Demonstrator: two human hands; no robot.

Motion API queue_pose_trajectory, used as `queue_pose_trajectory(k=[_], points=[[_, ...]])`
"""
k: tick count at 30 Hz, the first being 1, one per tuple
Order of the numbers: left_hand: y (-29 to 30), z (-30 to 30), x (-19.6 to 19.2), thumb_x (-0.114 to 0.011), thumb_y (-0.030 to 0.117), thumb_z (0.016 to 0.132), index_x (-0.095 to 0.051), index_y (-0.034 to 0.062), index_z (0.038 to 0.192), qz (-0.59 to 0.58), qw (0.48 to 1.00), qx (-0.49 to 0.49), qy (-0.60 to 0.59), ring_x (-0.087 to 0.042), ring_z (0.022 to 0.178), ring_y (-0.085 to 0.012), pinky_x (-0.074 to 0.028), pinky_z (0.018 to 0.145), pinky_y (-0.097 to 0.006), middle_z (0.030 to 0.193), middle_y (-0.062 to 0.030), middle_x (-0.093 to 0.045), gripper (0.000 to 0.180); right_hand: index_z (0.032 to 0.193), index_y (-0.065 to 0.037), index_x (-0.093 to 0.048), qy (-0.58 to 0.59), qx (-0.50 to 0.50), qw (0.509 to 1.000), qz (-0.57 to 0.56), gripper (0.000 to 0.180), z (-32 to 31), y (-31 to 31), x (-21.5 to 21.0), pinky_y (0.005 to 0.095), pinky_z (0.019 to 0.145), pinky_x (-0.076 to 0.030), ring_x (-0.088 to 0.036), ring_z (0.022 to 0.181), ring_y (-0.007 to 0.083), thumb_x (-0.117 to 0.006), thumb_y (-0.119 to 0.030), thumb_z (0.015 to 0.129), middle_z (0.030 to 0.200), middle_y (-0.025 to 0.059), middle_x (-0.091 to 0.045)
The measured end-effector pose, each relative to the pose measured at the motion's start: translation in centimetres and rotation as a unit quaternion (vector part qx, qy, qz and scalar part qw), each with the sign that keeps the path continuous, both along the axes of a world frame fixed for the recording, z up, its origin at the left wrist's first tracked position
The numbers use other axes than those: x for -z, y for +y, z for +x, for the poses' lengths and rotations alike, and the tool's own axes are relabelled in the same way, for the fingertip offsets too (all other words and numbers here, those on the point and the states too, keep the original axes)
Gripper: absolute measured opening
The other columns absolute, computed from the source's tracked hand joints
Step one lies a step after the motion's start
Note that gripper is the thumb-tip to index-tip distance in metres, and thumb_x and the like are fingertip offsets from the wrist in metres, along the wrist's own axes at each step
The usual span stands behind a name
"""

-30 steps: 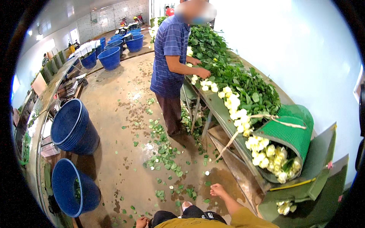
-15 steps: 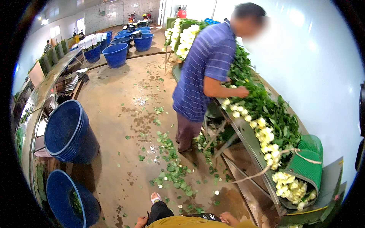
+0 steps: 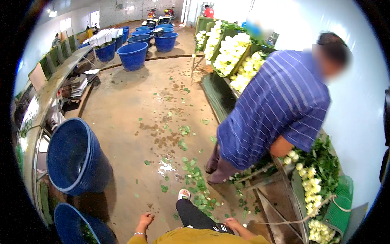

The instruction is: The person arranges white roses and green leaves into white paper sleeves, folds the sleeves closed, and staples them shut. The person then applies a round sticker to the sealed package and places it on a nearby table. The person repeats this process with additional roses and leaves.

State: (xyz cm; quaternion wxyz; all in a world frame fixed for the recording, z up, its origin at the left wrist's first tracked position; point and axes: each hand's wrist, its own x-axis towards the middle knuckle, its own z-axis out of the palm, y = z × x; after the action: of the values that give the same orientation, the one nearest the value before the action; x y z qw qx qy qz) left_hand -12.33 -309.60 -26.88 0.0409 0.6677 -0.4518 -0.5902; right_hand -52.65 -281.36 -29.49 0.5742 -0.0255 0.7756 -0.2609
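My left hand [image 3: 144,221] hangs low at the bottom edge with a bracelet on the wrist, fingers apart and holding nothing. My right hand [image 3: 235,223] is beside my hip, also empty with loose fingers. Between them my dark-trousered leg and white shoe [image 3: 184,194] step onto the wet concrete floor. Just ahead on the right, a co-worker in a blue striped shirt [image 3: 276,114] leans over a long green bench [image 3: 298,191] lined with white roses [image 3: 312,195]. Neither hand touches anything.
Two big blue tubs [image 3: 75,158] [image 3: 77,227] stand close on my left beside a long metal table [image 3: 48,93]. Green leaves [image 3: 195,179] litter the floor. More blue tubs [image 3: 133,55] and racks of white flowers [image 3: 229,53] are farther back.
I have walked forward along the bench; the co-worker is now much closer on my right. My left hand has swung into view and the tubs slid nearer.
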Motion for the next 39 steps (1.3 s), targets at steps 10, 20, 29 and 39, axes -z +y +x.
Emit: queue_pose_trajectory(k=[10, 20, 29, 39], points=[[-11.6, -0.2, -1.3, -0.060, 0.025, 0.076, -0.066, 0.0037, 0.092, 0.062, 0.982, 0.012, -0.181, -0.061, 0.069, -0.0160, -0.049, 0.065, -0.031, 0.078, -0.0075, -0.066, 0.027, 0.061, -0.004, -0.052, -0.030, -0.138, 0.968, -0.207, 0.032, -8.0, -33.9, -2.1, 0.0255, 0.041, -0.038, -0.049, 0.047, 0.0130, -0.044, -0.022, 0.087, 0.052, 0.0050, -0.051], [-33.1, -9.6, 3.6, -0.057, 0.035, 0.075, -0.065, 0.0089, 0.097, 0.015, 0.969, 0.175, -0.172, -0.061, 0.090, -0.0252, -0.046, 0.079, -0.032, 0.094, -0.0130, -0.064, 0.035, 0.106, -0.003, -0.050, -0.123, -0.105, 0.965, -0.208, 0.028, -8.0, -56.2, -7.6, 0.0275, 0.060, -0.051, -0.059, 0.069, 0.0144, -0.052, -0.023, 0.088, 0.089, 0.0073, -0.059], [-57.2, -16.4, 3.4, -0.054, 0.024, 0.077, -0.062, 0.0003, 0.082, 0.042, 0.987, 0.121, -0.096, -0.060, 0.070, -0.0239, -0.046, 0.065, -0.033, 0.077, -0.0135, -0.063, 0.025, 0.106, -0.002, -0.049, -0.029, 0.063, 0.996, -0.064, 0.024, -18.6, -68.5, -5.3, 0.0288, 0.058, -0.053, -0.060, 0.066, 0.0169, -0.049, -0.017, 0.088, 0.088, 0.0096, -0.061], [-79.6, -23.3, 1.4, -0.050, 0.014, 0.083, -0.057, 0.0015, 0.079, 0.050, 0.991, -0.089, 0.083, -0.054, 0.057, -0.0145, -0.044, 0.051, -0.026, 0.067, -0.0068, -0.058, 0.015, 0.097, -0.005, -0.053, -0.023, 0.086, 0.996, -0.029, 0.015, -27.2, -86.6, -2.9, 0.0316, 0.055, -0.053, -0.059, 0.063, 0.0186, -0.047, -0.013, 0.086, 0.079, 0.0086, -0.060]])
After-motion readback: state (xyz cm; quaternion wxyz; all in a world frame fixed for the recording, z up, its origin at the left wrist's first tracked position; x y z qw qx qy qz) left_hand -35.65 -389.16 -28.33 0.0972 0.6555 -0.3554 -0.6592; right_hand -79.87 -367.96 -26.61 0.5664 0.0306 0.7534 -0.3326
